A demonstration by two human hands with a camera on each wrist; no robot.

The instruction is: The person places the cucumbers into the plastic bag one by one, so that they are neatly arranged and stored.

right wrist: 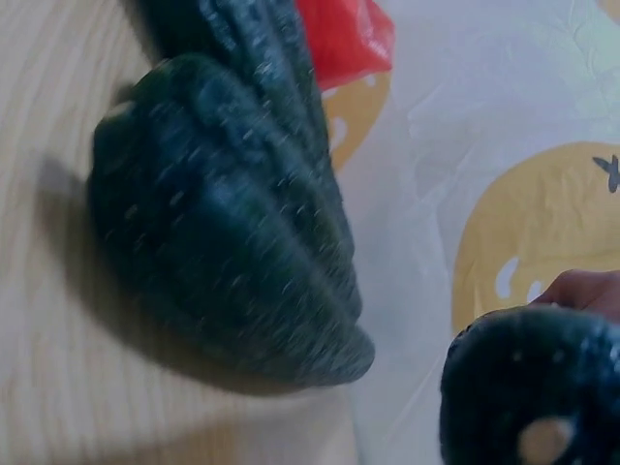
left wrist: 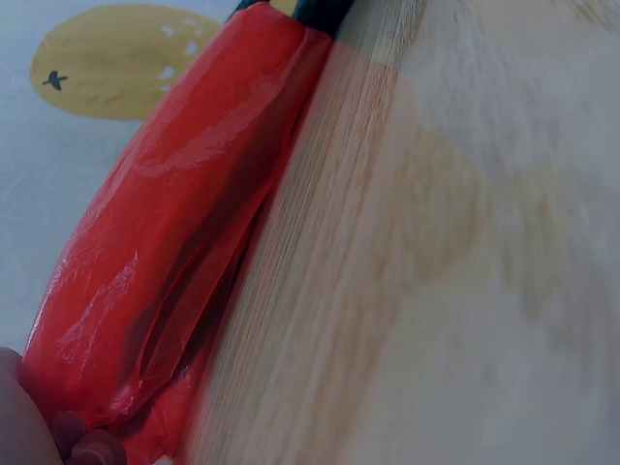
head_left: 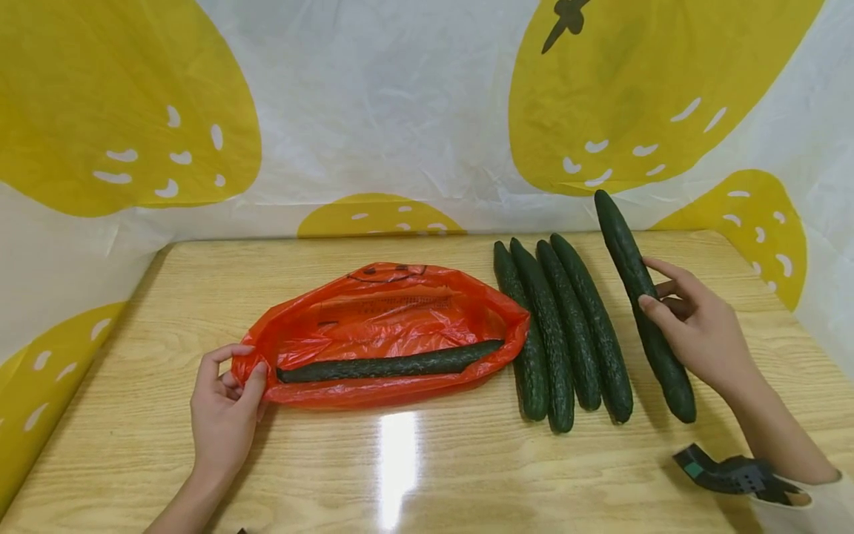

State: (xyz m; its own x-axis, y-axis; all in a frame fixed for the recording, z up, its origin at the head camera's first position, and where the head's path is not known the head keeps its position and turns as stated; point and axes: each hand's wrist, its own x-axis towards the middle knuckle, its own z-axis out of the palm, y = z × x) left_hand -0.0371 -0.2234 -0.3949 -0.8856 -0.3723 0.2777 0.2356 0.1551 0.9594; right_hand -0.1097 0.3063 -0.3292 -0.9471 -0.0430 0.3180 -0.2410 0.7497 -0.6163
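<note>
My left hand (head_left: 225,415) pinches the left end of a red plastic bag (head_left: 400,397), whose mouth gapes upward. Inside the bag lies one cucumber (head_left: 394,366), lengthwise along the near side. My right hand (head_left: 700,326) grips another cucumber (head_left: 643,297) around its middle, tilted and held above the table at the right. Between the bag and that hand, several cucumbers (head_left: 587,319) lie side by side; the leftmost touches the bag's right end. In the right wrist view, the held cucumber (right wrist: 533,387) shows its blunt end at lower right. The left wrist view shows the bag's outer side (left wrist: 165,232).
Everything rests on a light wood-grain table (head_left: 320,475). A white cloth with yellow fruit prints (head_left: 387,111) hangs behind the table and along its sides. A dark strap (head_left: 740,475) is around the right wrist, beside a pale sleeve (head_left: 814,512).
</note>
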